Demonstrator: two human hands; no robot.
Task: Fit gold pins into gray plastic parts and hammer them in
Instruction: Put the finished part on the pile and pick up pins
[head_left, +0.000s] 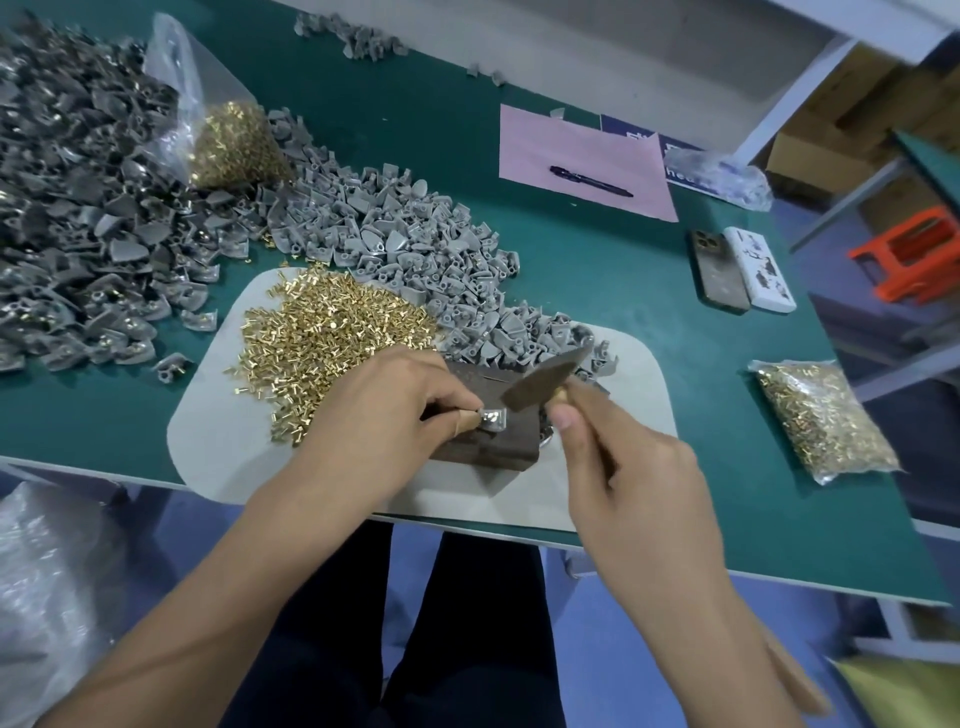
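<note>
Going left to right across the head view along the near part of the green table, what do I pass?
Loose gold pins → left hand → gray plastic part on the dark block → right hand with the hammer → sealed bag of pins.

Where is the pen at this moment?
In the head view, the black pen lies on the pink sheet at the far right of the green table, beyond the two phones.

We see a black pen lying on pink paper, two phones side by side on the green table, and an orange stool beyond its edge
</note>
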